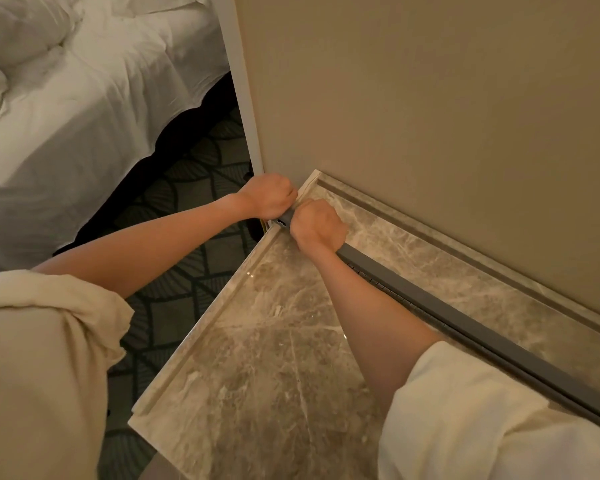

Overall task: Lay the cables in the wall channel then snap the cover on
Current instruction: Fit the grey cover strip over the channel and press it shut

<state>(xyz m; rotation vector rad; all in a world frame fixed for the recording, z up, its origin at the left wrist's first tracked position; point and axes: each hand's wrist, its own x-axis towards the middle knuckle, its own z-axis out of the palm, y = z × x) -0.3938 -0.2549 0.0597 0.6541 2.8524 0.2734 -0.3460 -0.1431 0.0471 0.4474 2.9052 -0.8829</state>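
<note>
No legible markings. Left hand (269, 196) and right hand (317, 225), both fisted, clamp the far end of the grey channel (465, 327) lying on the marble top (264, 358) near the beige wall (430, 98); bed (66, 116) far left.

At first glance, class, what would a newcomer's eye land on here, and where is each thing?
Two fists meet at centre: the left hand and right hand grip the near end of a long grey cable channel, which runs off toward the lower right across a marble top. A bed with rumpled white sheets fills the upper left.
</note>
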